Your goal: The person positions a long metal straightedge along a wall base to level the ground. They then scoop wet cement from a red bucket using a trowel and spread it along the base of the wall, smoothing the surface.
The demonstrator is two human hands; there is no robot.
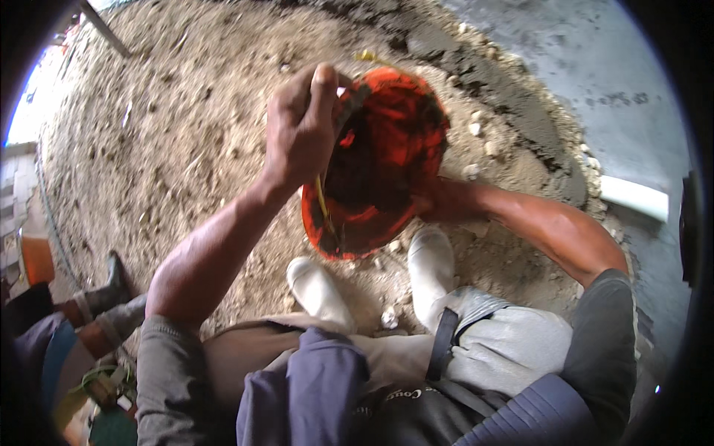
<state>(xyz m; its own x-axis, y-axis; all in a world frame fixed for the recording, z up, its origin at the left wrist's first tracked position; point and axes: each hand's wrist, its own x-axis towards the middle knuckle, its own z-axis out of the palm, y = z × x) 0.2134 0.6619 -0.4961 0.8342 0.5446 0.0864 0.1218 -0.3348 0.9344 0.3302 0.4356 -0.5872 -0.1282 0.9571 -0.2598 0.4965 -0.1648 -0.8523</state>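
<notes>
An orange bucket [398, 134] is tilted so that its mouth faces me, above my boots. Dark, wet-looking residue smears its inside, and a thin yellow handle [323, 201] hangs along the rim. My right hand [437, 198] grips the bucket at its lower right side, fingers mostly hidden. Over the left rim, my left hand [303, 119] is closed with the thumb on top. A greyish, flat-looking piece [352, 104] shows beside its fingers, partly inside the bucket; its kind is unclear.
Rough sandy ground [186, 119] surrounds my white boots [320, 290]. A broken grey mortar edge [520, 119] borders a smooth grey slab [595, 74], with a white pipe [634, 198] at the right. Another person's boots [115, 286] are at the lower left, near an orange object [37, 259].
</notes>
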